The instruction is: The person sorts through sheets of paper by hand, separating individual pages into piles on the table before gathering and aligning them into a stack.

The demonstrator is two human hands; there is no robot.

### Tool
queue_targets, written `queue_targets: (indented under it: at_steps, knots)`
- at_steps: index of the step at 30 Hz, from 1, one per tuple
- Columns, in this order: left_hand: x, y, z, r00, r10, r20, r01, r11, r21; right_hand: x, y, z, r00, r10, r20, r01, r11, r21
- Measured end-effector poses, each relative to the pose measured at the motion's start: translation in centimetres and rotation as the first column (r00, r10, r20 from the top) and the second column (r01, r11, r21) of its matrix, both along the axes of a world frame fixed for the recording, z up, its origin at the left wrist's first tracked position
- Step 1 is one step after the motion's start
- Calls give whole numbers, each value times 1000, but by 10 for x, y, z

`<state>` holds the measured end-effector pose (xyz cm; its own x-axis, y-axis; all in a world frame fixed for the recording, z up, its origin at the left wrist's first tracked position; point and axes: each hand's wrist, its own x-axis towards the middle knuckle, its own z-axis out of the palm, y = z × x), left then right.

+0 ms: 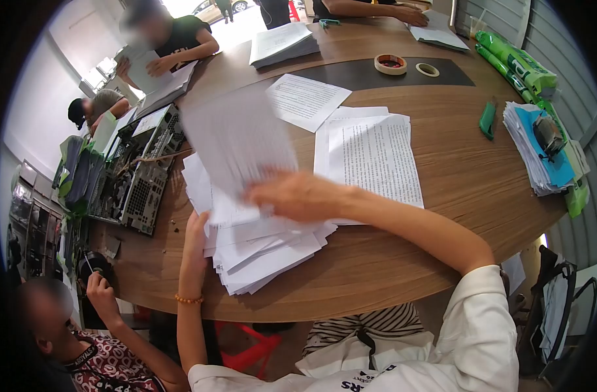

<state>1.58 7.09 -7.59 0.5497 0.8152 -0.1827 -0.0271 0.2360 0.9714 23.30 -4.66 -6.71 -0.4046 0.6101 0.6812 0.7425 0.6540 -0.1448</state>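
In the head view, a brown wooden table (pixel 468 189) curved across a bright room where other people sat. The person's right hand (pixel 292 195) gripped blurred paper (pixel 236 134) by its near end, its long axis running away over a ragged pile (pixel 265 264). The left hand (pixel 197 232) touched that pile's left edge; whether its fingers pinched any sheets, I couldn't tell. The neater printed stack (pixel 370 157) lay right of the pile, nearer the right hand.
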Motion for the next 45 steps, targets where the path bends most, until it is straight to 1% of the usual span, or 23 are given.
queue_targets:
  at_steps: [1, 5, 7, 8, 10, 11, 13, 15, 17, 18, 20, 21, 23, 27, 31, 34, 37, 39, 41, 42, 43, 44, 45]
  knots:
    - [0, 0, 2, 998, 35, 57, -29, 993, -113, -9, 0, -9, 997, 78, -7, -77, 961, -264]
    - [5, -12, 13, 988, 27, 149, 2, 981, -193, -1, -5, -7, 991, 127, -47, -135, 902, -411]
    - [2, -6, 5, 987, -65, -146, 96, 970, 221, 0, -8, -5, 987, 153, -51, -161, 916, -368]
    - [1, -6, 3, 987, -66, -147, 98, 970, 223, 1, -9, -4, 987, 151, -51, -159, 917, -366]
    - [4, -10, 9, 992, -56, -115, 79, 976, 203, 1, -12, 4, 920, 195, -340, -354, 786, -507]
    - [3, -10, 9, 991, -58, -118, 82, 976, 203, 3, -10, 6, 919, 193, -342, -354, 787, -506]
    - [2, -9, 8, 995, -58, -86, 71, 984, 162, 12, 0, 13, 749, 58, -660, -427, 804, -414]
    - [1, -7, 7, 995, -60, -86, 73, 983, 168, 37, 9, 15, 839, -179, -513, 16, 952, -306]
    - [1, -7, 7, 995, -60, -81, 74, 981, 180, 70, 23, -5, 809, -493, -320, 524, 851, 16]
    - [1, -7, 8, 995, -51, -88, 65, 983, 169, 83, 22, -23, 812, -489, -318, 521, 853, 20]
    - [1, -6, 7, 994, -46, -99, 61, 985, 161, 103, 19, -49, 609, -792, -42, 786, 595, 169]
    - [0, -3, 5, 993, -26, -112, 44, 985, 164, 100, 14, -37, 605, -795, -44, 789, 591, 168]
    - [-1, -1, 0, 992, -15, -128, 35, 987, 159, 89, 0, 0, 499, -789, 359, 864, 485, -135]
    - [1, -3, 5, 994, -31, -109, 47, 988, 145, 89, 8, -6, 366, -720, 590, 853, 513, 98]
    - [0, -3, 3, 994, -32, -101, 45, 990, 135, 98, 2, 0, 479, -791, 382, 849, 528, 28]
    - [1, -3, 4, 994, -44, -100, 60, 985, 161, 97, 2, 22, 571, -797, -196, 810, 510, 289]
    - [1, -5, 4, 996, -37, -83, 51, 982, 179, 70, -8, 53, 688, -640, -343, 700, 709, 82]
    - [1, -4, 5, 995, -39, -89, 53, 985, 165, 44, -3, 52, 834, -509, -215, 552, 768, 325]
    - [1, -4, 4, 994, -45, -97, 59, 987, 150, 9, -1, 35, 953, -283, -111, 304, 906, 296]
    - [0, -3, 4, 994, -48, -99, 60, 990, 127, -9, -7, 30, 975, -219, -45, 209, 965, -160]
    - [0, -2, 4, 994, -49, -103, 60, 993, 106, -27, -14, 25, 992, -128, -19, 93, 805, -585]
    - [-1, -1, 4, 993, -47, -108, 59, 992, 109, -44, -12, -1, 993, -98, 63, 110, 970, -218]
    - [-2, 0, 3, 995, -55, -85, 65, 991, 120, -54, -12, -6, 983, -104, 151, 76, 980, 183]
